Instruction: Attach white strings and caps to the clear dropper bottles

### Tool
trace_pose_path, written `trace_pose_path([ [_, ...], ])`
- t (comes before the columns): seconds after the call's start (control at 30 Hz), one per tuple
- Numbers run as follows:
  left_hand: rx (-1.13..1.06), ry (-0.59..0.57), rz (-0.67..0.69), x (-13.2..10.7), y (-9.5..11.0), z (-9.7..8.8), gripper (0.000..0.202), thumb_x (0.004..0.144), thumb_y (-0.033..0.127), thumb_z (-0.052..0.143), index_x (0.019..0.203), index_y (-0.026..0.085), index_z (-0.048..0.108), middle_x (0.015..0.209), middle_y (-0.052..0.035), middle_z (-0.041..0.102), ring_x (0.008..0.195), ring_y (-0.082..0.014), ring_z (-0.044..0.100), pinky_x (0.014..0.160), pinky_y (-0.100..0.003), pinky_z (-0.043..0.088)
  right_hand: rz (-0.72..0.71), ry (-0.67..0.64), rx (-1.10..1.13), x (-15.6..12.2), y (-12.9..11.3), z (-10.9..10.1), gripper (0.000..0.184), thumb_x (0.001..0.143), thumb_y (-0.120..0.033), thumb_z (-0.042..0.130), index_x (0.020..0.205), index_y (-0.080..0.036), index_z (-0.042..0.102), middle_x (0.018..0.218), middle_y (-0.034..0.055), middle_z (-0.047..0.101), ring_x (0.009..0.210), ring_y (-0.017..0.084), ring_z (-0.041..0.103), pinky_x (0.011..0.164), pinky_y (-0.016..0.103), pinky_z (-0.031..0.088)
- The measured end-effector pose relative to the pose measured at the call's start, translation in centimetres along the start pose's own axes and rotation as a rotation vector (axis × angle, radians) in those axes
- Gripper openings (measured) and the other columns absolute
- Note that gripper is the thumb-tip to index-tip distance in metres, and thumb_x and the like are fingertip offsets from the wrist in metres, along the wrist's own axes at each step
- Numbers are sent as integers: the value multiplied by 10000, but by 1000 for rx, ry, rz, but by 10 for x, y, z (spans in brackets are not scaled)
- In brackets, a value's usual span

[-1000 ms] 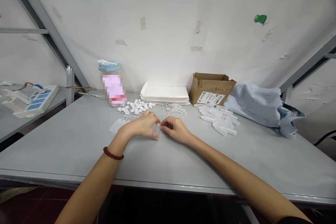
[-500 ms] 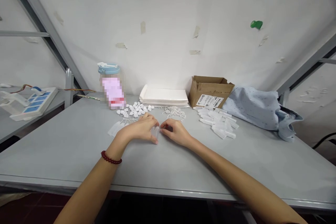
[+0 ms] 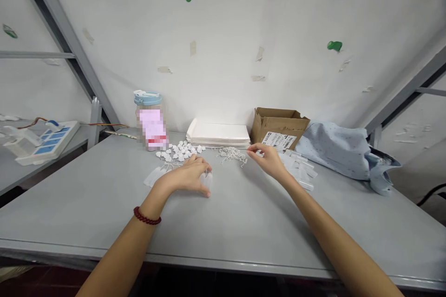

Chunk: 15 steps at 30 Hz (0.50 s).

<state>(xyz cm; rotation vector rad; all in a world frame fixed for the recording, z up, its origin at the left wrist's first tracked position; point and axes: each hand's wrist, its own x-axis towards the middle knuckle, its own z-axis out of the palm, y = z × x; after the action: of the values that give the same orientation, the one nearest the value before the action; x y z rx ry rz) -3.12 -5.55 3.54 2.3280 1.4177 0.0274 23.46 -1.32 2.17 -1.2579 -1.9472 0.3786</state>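
Mid-frame, my left hand [image 3: 190,177] clamps clear plastic pieces [image 3: 207,179] between thumb and fingers. Right of centre, my right hand [image 3: 269,160] holds its fingertips together near white cords [image 3: 230,153] — whether pinching anything, I can't tell. Behind, a carton [image 3: 259,125] bears a printed label [image 3: 278,140] and handwriting — both illegible.

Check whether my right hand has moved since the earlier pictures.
Yes. Judged against the cardboard box, the right hand has moved rightward and farther back, toward the box and away from the left hand.
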Motion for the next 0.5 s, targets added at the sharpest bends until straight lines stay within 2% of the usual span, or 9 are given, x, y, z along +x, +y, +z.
trace_pose_path([
  [0.13, -51, 43, -12, -4, 2, -5, 699, 692, 668, 577, 1197, 187, 542, 1210, -103, 523, 1214, -308, 360, 919, -365, 396, 101, -75, -104, -9, 17, -33, 178, 791, -293, 520, 755, -189, 660, 793, 42, 707, 743, 186, 622, 724, 323, 463],
  [0.23, -83, 90, 17, -3, 6, -5, 651, 768, 678, 488, 1202, 196, 535, 1220, -93, 517, 1200, -288, 364, 921, -362, 395, 164, -299, -106, -19, 29, -55, 147, 765, -280, 550, 768, -197, 671, 858, 41, 706, 806, 194, 631, 720, 314, 464],
  [0.3, -78, 115, 41, 3, 10, -4, 565, 808, 632, 466, 1164, 203, 555, 1195, -86, 531, 1179, -280, 375, 928, -368, 390, 193, -395, -84, -23, 33, -66, 143, 758, -282, 567, 808, -205, 677, 918, 39, 700, 866, 196, 629, 723, 300, 467],
  [0.5, 122, 223, 140, 44, 30, -4, 372, 880, 393, 401, 1031, 145, 634, 1057, -128, 594, 1115, -295, 423, 940, -403, 361, 258, -372, -252, -26, 37, -77, 136, 724, -196, 574, 828, -193, 662, 919, 60, 690, 896, 217, 617, 737, 310, 456],
])
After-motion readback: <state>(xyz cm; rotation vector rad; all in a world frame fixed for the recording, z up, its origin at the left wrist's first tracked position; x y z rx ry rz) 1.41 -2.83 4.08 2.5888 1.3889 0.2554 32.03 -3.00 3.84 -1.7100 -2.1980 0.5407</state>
